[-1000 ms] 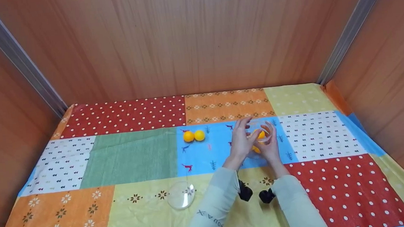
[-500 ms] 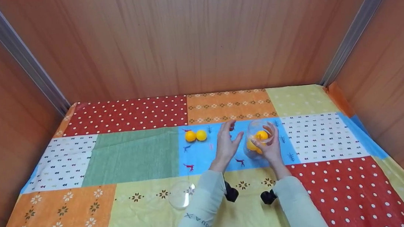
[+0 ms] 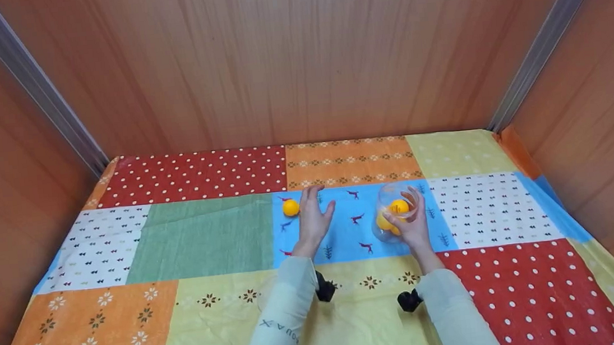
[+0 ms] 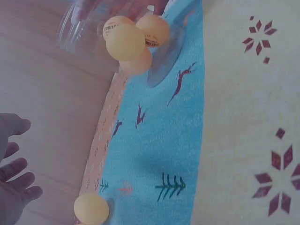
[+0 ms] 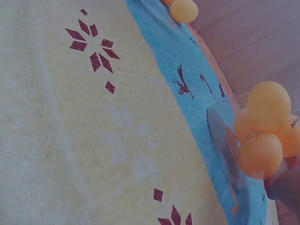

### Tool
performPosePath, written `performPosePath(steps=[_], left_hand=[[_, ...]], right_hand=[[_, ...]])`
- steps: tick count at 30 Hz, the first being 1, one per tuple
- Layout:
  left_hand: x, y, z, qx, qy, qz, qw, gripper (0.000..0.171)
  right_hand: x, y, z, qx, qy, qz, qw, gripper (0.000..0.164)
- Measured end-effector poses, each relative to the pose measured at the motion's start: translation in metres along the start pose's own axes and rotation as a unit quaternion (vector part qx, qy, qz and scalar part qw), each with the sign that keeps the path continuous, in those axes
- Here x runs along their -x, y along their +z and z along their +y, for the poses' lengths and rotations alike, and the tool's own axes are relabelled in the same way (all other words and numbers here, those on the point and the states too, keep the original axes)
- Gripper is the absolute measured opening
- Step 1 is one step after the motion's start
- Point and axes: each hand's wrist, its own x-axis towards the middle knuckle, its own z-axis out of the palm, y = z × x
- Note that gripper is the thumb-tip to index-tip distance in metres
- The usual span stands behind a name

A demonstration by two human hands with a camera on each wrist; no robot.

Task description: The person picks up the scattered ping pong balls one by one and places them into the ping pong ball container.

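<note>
My right hand (image 3: pixel 413 227) grips a clear plastic jar (image 3: pixel 385 237) with several orange and yellow ping-pong balls (image 5: pixel 269 105) inside. The jar stands on the blue patch of the cloth, its mouth upward. To the left, my left hand (image 3: pixel 313 222) is over the same patch with its fingers spread and nothing in them. Just beside its fingertips lies an orange ping-pong ball (image 3: pixel 290 208). A yellow ball (image 5: pixel 184 10) shows in the right wrist view; in the head view the left hand hides it.
A patchwork tablecloth (image 3: pixel 201 239) covers the table. A clear round lid (image 3: pixel 262 292) lies on the yellow patch, mostly hidden under the left sleeve. Wood-grain panels (image 3: pixel 296 55) close off the back and both sides.
My left hand has left the jar's mouth and moved left to the loose balls, now covering the yellow one. The right hand stays on the jar.
</note>
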Motion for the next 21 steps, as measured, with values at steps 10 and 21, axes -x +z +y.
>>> performPosePath(steps=[10, 21], left_hand=[[-0.005, -0.013, -0.029, -0.064, 0.004, 0.032, 0.9974, 0.042], [-0.008, -0.021, -0.055, -0.087, -0.047, -0.005, 0.9951, 0.047]], right_hand=[[0.0, -0.001, 0.002, -0.01, -0.021, -0.003, 1.0, 0.077], [0.0, 0.001, 0.003, -0.026, -0.043, -0.005, 0.999, 0.076]])
